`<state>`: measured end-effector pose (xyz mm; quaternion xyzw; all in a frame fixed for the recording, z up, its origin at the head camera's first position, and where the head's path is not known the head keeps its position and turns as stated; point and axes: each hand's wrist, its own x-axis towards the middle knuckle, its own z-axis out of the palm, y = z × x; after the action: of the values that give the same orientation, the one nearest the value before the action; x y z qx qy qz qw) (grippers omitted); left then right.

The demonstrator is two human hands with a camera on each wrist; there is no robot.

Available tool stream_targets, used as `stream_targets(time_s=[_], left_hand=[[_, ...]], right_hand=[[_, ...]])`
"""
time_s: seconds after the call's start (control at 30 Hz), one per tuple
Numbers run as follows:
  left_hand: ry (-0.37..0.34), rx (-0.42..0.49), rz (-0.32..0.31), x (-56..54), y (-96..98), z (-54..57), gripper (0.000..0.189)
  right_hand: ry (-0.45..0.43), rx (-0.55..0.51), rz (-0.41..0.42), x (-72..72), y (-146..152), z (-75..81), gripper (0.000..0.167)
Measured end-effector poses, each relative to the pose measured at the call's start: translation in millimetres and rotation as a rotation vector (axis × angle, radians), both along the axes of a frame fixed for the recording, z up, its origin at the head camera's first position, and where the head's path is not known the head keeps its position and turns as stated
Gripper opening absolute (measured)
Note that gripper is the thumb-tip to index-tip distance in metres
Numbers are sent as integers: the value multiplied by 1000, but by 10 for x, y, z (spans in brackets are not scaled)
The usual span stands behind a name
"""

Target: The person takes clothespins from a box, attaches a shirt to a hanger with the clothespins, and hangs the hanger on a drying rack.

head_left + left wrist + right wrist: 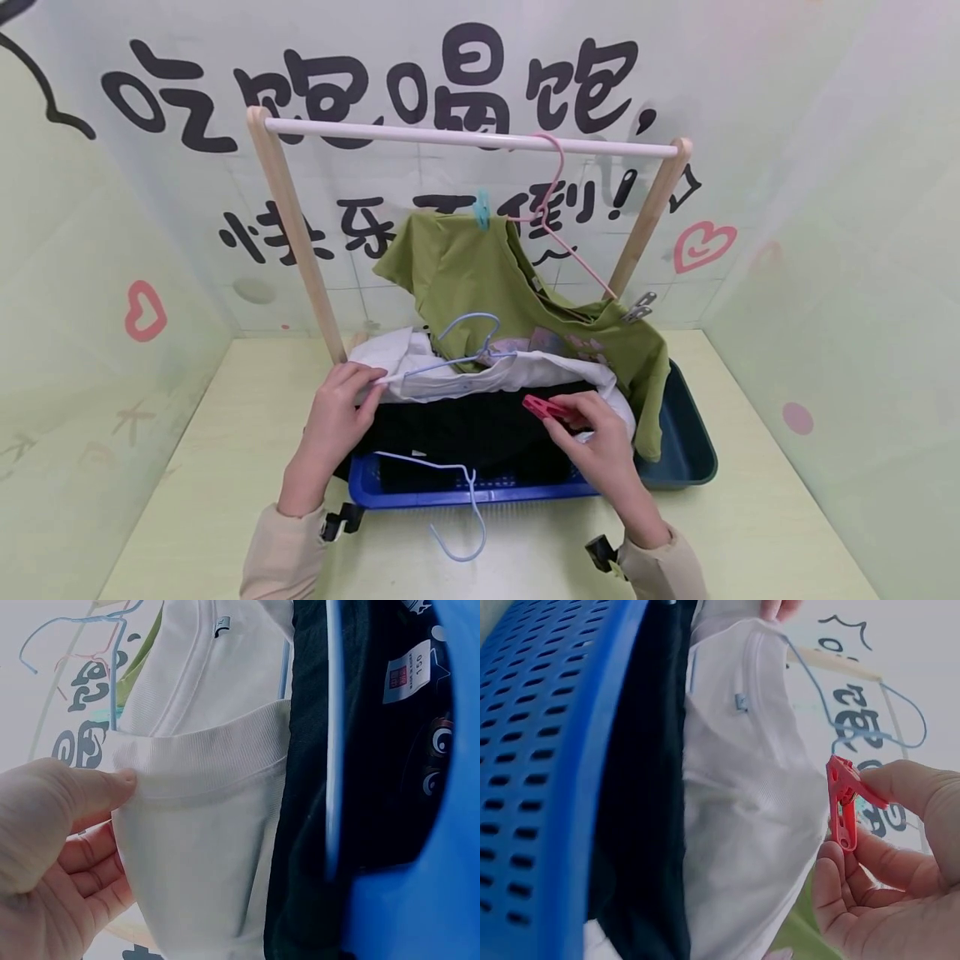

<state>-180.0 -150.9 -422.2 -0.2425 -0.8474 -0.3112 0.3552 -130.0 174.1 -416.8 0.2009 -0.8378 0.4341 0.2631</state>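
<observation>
Thumb and fingers of my left hand [341,417] pinch the edge of a white shirt [202,862] beside its ribbed neckline, at one end of a light blue hanger [442,364]. The hanger's hook rises above the shirt. My right hand [603,446] holds a red clothespin [843,802] between thumb and fingers, near the shirt's other side. Under the white shirt lies a black garment [465,425] in a blue perforated basket [480,498]. A second light blue hanger [482,533] lies across the basket's front, hook pointing toward me.
Behind, a rack with a white rod [420,136] carries a green T-shirt [457,258] on a pink hanger [577,258]. A teal clip [482,210] and a grey clip [639,308] grip that T-shirt. A dark green tub [693,450] stands at the right.
</observation>
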Motion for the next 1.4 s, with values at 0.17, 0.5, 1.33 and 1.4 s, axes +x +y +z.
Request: stream_targets(time_s=[0.17, 0.5, 1.33, 1.4], left_hand=[[0, 3, -1, -3, 4, 3, 21], [0, -2, -4, -11, 3, 1, 20], [8, 9, -10, -14, -15, -19, 20], [10, 10, -11, -13, -17, -17, 20]], right_hand=[[42, 12, 51, -38, -87, 56, 25], [63, 21, 131, -100, -274, 123, 26], [116, -178, 231, -168, -994, 201, 37], [126, -172, 235, -182, -1055, 210, 39]])
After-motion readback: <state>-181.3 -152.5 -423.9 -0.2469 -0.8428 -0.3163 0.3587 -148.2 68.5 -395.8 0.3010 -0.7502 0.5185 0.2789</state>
